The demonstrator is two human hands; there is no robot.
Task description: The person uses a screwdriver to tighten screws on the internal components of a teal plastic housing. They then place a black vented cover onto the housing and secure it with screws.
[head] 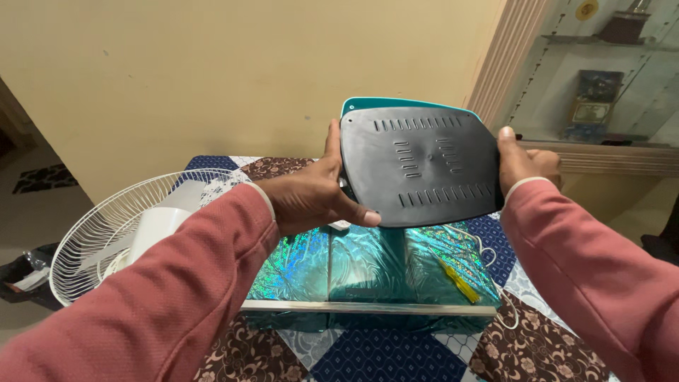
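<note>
Cream walls back a desk [396, 357] under a patchwork cloth, with a glossy teal box [368, 272] and a yellow screwdriver [456, 279] on it. Above them, the left hand [311, 198] and right hand [523, 163] hold a fan base [417, 166] upright, fingers wrapped over opposite edges. Keeping both grips even would seem to stop it tipping. Its black underside shows slotted vents; its rim is teal. A white fan guard [106, 233] leans at left.
</note>
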